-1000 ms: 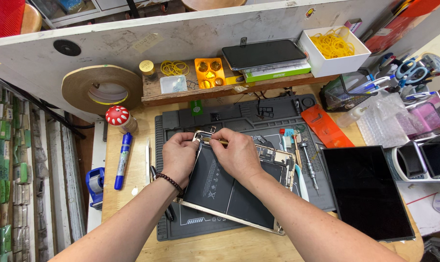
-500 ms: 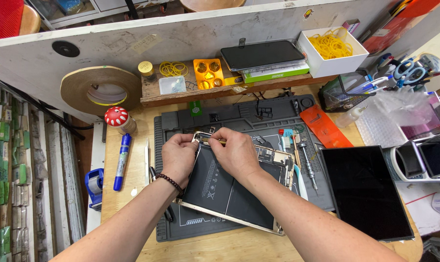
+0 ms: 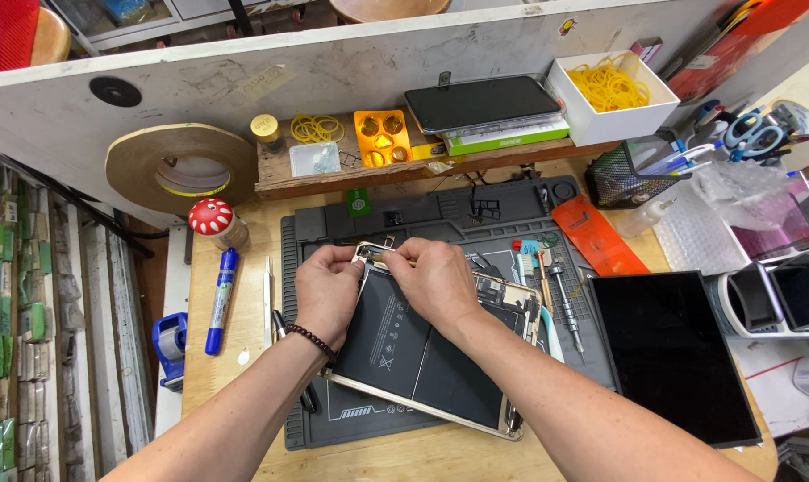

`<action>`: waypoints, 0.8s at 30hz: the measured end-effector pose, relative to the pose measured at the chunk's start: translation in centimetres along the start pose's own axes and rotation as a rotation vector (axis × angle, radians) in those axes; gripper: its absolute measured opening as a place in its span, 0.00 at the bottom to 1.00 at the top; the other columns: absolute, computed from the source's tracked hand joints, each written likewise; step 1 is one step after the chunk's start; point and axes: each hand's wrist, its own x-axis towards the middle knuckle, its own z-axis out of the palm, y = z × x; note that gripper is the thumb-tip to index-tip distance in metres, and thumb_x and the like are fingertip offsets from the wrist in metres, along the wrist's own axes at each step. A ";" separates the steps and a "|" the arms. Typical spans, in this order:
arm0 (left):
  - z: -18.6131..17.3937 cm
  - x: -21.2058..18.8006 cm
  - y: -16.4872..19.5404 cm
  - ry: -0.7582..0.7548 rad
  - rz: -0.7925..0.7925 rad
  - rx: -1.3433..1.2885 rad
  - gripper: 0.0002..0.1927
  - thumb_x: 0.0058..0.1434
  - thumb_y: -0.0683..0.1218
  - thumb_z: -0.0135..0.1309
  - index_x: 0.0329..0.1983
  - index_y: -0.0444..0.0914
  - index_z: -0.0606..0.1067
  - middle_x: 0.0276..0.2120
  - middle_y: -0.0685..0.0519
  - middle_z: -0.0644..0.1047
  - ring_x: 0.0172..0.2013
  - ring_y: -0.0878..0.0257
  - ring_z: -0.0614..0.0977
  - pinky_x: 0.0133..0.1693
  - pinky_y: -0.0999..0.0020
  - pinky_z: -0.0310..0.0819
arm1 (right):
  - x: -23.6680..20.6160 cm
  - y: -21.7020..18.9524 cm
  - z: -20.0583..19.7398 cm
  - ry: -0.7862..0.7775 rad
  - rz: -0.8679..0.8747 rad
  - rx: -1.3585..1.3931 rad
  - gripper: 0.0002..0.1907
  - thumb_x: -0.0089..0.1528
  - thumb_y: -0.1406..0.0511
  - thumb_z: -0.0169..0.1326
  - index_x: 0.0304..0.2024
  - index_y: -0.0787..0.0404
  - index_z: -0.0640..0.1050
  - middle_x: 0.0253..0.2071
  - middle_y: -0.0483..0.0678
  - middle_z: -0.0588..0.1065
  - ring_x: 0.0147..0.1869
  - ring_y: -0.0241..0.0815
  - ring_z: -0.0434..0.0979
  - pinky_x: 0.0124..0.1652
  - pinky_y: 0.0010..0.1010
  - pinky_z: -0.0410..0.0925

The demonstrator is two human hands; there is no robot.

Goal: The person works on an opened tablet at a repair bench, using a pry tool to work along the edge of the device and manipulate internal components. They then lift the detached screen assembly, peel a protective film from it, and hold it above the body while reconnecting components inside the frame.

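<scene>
An opened tablet (image 3: 422, 357) lies tilted on a grey work mat (image 3: 440, 214), its black battery cells and gold-coloured frame showing. My left hand (image 3: 329, 290), with a dark bead bracelet on the wrist, pinches the frame at the tablet's top left corner. My right hand (image 3: 436, 281) rests on the tablet's top edge, touching the left hand. Its fingertips are closed on a small thin tool (image 3: 388, 259) at that same corner. My hands hide the part under the tool tip.
A black screen panel (image 3: 672, 348) lies to the right of the mat. Screwdrivers (image 3: 561, 295) and an orange card (image 3: 596, 236) sit on the mat's right side. A blue marker (image 3: 219, 299), a red-capped bottle (image 3: 212, 219) and a tape roll (image 3: 177, 170) are on the left.
Both hands stay at the tablet's top left corner, with only slight finger movement. Nothing else has moved.
</scene>
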 end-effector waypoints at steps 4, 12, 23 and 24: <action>0.1 0.2 0.1 -0.022 -0.044 -0.086 0.07 0.62 0.38 0.57 0.43 0.32 0.79 0.30 0.54 0.81 0.28 0.69 0.80 0.31 0.74 0.75 | -0.4 0.3 -0.5 -0.016 -0.120 0.023 0.14 0.58 0.55 0.60 0.37 0.56 0.84 0.26 0.55 0.79 0.32 0.55 0.82 0.34 0.43 0.72; 0.4 0.4 -0.3 -0.012 -0.009 -0.023 0.08 0.61 0.38 0.59 0.43 0.34 0.79 0.29 0.54 0.81 0.29 0.69 0.79 0.31 0.74 0.73 | 0.0 -0.1 -0.5 -0.021 0.028 -0.081 0.15 0.60 0.52 0.61 0.34 0.56 0.85 0.25 0.57 0.79 0.32 0.56 0.81 0.35 0.43 0.72; 0.9 0.4 -0.3 0.018 -0.016 0.000 0.09 0.60 0.38 0.59 0.44 0.33 0.80 0.30 0.53 0.81 0.29 0.69 0.79 0.31 0.74 0.73 | -0.1 -0.3 -0.5 0.008 0.064 -0.081 0.17 0.59 0.52 0.61 0.33 0.58 0.85 0.27 0.56 0.80 0.33 0.57 0.82 0.36 0.43 0.73; 1.0 0.4 -0.2 -0.021 -0.044 -0.067 0.09 0.60 0.38 0.58 0.44 0.33 0.79 0.30 0.53 0.82 0.29 0.68 0.80 0.31 0.73 0.74 | -0.3 -0.3 -0.7 0.039 0.026 -0.069 0.16 0.59 0.52 0.61 0.33 0.58 0.84 0.28 0.57 0.80 0.34 0.57 0.83 0.36 0.43 0.73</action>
